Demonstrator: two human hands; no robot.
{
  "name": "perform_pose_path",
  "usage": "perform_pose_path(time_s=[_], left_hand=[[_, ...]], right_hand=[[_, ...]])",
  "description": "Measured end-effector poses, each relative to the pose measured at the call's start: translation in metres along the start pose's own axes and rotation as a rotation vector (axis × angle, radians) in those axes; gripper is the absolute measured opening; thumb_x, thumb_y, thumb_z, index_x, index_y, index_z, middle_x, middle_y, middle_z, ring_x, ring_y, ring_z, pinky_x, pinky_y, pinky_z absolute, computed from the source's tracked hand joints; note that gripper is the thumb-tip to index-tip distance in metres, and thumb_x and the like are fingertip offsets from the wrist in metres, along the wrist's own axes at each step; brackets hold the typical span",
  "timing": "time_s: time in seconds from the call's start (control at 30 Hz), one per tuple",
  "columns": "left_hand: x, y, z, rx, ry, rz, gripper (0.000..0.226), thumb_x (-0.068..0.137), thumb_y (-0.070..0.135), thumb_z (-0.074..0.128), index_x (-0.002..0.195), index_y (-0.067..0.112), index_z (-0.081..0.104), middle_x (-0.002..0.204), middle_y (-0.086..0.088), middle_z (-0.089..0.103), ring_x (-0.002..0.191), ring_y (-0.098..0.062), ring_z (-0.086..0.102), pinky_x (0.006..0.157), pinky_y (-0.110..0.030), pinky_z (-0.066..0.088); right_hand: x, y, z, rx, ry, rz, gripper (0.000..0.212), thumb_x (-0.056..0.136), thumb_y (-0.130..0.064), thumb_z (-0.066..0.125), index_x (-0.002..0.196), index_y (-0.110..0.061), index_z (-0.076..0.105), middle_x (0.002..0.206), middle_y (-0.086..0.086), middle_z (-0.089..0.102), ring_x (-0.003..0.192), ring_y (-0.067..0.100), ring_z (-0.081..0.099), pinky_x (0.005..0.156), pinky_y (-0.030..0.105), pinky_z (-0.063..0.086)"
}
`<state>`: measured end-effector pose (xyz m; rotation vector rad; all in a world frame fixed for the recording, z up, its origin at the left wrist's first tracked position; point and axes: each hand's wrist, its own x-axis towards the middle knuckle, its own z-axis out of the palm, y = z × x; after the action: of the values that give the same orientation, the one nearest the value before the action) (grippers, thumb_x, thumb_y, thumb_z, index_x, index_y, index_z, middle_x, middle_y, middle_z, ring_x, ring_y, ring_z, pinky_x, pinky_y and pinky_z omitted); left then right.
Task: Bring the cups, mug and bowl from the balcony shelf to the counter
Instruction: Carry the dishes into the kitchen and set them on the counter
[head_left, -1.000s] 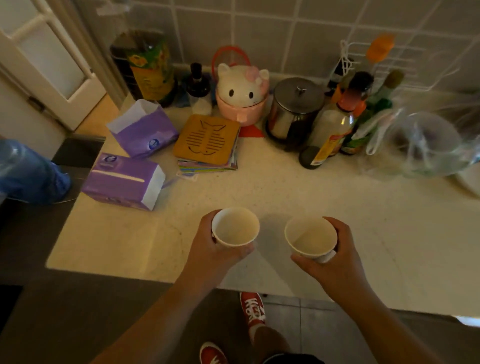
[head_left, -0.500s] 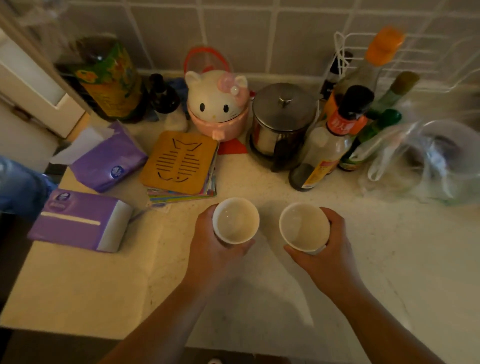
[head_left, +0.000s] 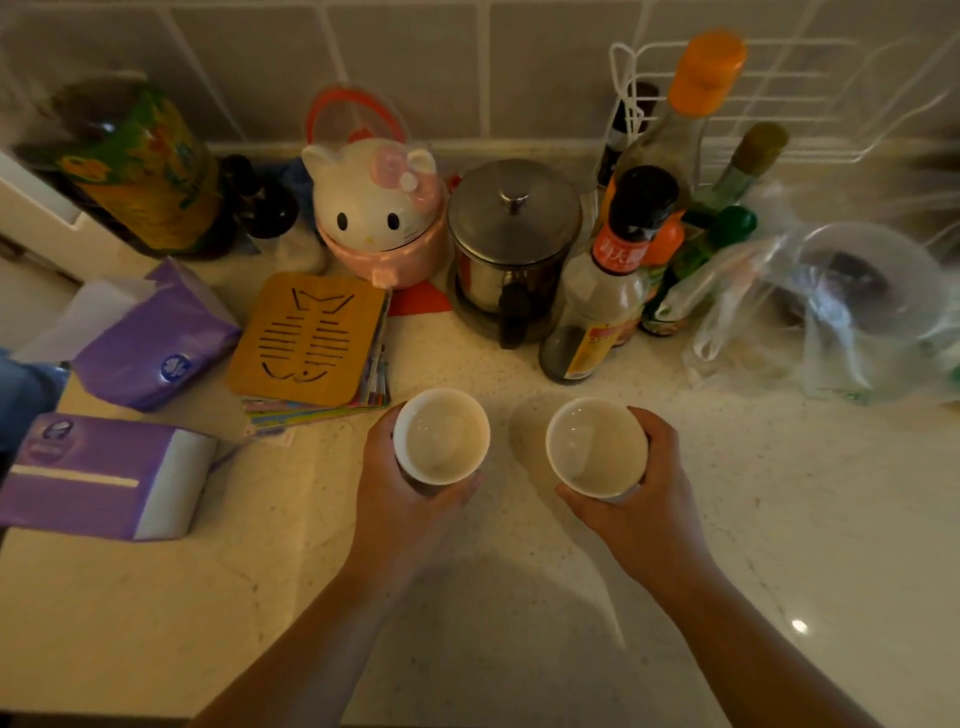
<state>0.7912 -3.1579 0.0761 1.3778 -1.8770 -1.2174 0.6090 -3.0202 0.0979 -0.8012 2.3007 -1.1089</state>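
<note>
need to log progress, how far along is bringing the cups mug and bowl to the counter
Done: nothing from the shelf sits released on the counter yet.

In hand: two white cups have reached it, the left cup in the left hand and the right cup in the right hand, both gripped; whether they touch the surface is unclear.

Left: release both cups, then fetch the mug and bowl, which are not visible here.

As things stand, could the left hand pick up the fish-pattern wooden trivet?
Probably not yet: the left hand is wrapped around a white cup. The fish-pattern wooden trivet lies close, with nothing on top of it or between them.
</note>
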Motion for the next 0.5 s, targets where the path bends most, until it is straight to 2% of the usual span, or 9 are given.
perform_pose_path(time_s=[0.1,0.27,0.4,0.5], left_hand=[[-0.0004,0.0005,-0.0007,-0.01,-0.009,-0.005,0.094,0.049,0.051,0.086,0.122,0.066,0.03,0.116,0.052,0.038,0.115,0.016,0.043,0.086,-0.021,0.043],[-0.0015,0.003,-0.0016,-0.014,-0.012,-0.008,0.092,0.048,0.056,0.083,0.124,0.064,0.031,0.119,0.047,0.041,0.116,0.006,0.048,0.085,-0.021,0.045],[-0.0014,0.004,-0.0026,-0.022,-0.017,-0.006,0.091,0.049,0.055,0.083,0.122,0.067,0.03,0.117,0.05,0.039,0.117,0.013,0.044,0.083,-0.017,0.042],[-0.001,0.0035,-0.0027,-0.016,-0.022,0.0,0.092,0.049,0.055,0.083,0.124,0.066,0.029,0.117,0.05,0.039,0.116,0.015,0.043,0.082,-0.017,0.041]], right_hand=[[0.0033,-0.0001,0.0006,0.005,-0.006,0.003,0.093,0.043,-0.063,0.08,0.114,-0.068,0.019,0.107,-0.061,0.03,0.102,-0.036,0.035,0.067,0.007,0.035],[0.0054,0.0044,0.002,0.026,-0.006,0.028,0.093,0.043,-0.062,0.081,0.116,-0.064,0.023,0.108,-0.058,0.034,0.101,-0.033,0.038,0.067,0.009,0.037],[0.005,0.0055,0.0024,0.028,-0.01,0.037,0.093,0.042,-0.063,0.08,0.114,-0.067,0.021,0.107,-0.058,0.034,0.1,-0.034,0.038,0.067,0.009,0.036],[0.0032,0.0086,0.0031,0.022,-0.011,0.027,0.093,0.049,-0.058,0.082,0.119,-0.065,0.021,0.106,-0.053,0.038,0.099,-0.029,0.043,0.069,0.008,0.036]])
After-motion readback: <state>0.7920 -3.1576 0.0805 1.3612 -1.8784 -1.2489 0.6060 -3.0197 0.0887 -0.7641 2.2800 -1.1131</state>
